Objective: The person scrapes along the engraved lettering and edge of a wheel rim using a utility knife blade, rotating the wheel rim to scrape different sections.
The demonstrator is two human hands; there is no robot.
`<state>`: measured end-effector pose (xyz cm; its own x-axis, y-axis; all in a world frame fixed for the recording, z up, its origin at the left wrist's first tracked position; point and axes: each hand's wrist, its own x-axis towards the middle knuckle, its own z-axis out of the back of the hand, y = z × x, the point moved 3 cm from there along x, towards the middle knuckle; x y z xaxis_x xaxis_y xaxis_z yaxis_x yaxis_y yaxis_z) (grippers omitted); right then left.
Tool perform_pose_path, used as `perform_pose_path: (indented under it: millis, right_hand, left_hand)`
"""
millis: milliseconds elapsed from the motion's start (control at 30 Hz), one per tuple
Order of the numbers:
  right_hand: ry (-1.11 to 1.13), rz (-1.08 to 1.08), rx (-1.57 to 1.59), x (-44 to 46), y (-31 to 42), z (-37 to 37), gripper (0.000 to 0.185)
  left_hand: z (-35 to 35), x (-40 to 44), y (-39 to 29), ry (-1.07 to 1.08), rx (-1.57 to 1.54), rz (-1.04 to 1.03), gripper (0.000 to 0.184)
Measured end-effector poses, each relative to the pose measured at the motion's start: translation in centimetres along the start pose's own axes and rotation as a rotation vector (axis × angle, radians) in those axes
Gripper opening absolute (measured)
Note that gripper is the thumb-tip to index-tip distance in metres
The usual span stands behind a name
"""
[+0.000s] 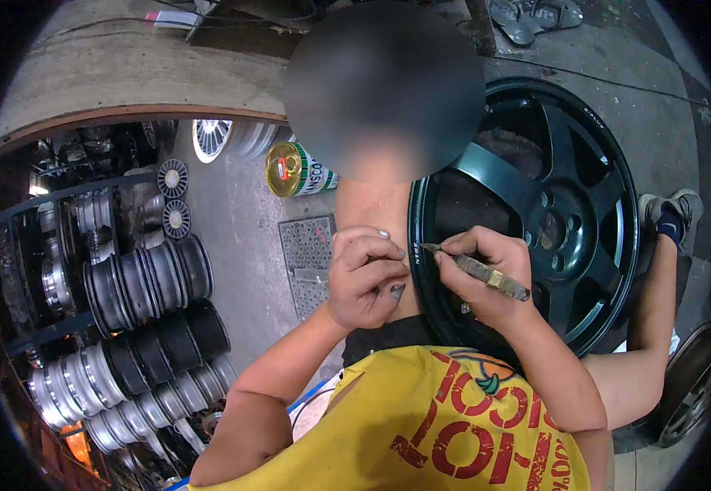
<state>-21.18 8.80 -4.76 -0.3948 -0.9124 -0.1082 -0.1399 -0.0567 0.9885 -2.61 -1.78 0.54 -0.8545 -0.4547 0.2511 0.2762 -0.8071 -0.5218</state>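
Note:
A dark green car wheel rim (494, 173) with wide spokes leans against my leg, with small pale lettering on its outer lip. My right hand (490, 266) is closed around a tape-wrapped pointed tool (498, 281), held like a pen. The tool's dark tip is at the lip beside the lettering; whether it touches cannot be told. Just left of the rim, over my leg, is my left hand (366, 277), its fingers curled in and the thumb tip smeared grey. Anything inside those fingers is hidden.
Several silver and black wheels (151, 282) fill a rack (69, 331) at the left. A paint can (288, 169) lies near a floor grate (308, 266). A wooden surface (142, 78) spans the upper left. Slippers (535, 18) lie at the top; another wheel (693, 385) is at right.

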Motion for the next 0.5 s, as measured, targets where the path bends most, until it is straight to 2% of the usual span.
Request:
perform_pose_path:
  millis: [500]
  right_hand:
    - [0.027, 0.065, -0.024, 0.29, 0.08, -0.04, 0.014]
  left_hand:
    - [0.04, 0.00, 0.08, -0.001, -0.009, -0.011, 0.019]
